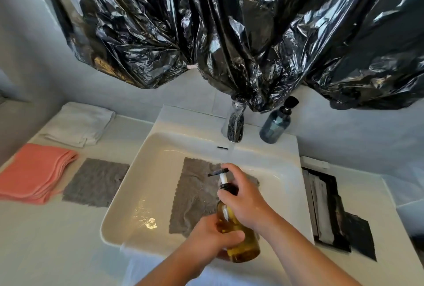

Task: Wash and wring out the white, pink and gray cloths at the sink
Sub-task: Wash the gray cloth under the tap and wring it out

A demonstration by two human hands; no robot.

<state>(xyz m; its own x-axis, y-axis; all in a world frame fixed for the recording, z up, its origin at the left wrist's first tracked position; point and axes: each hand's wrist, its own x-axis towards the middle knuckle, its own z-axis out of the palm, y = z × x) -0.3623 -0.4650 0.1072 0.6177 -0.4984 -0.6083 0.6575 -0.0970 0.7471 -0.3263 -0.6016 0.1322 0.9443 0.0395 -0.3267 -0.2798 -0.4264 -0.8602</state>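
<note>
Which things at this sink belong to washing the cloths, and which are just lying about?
For the job: sink, faucet, spread gray cloth, amber pump bottle held by left hand and right hand, white cloths, pink cloths, spare gray cloth on the counter.
Lying about: blue bottle, black plastic sheeting, dark items right of the sink.

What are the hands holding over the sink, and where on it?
An amber pump bottle. The left hand grips its body; the right hand wraps its neck, a finger at the black pump head.
</note>
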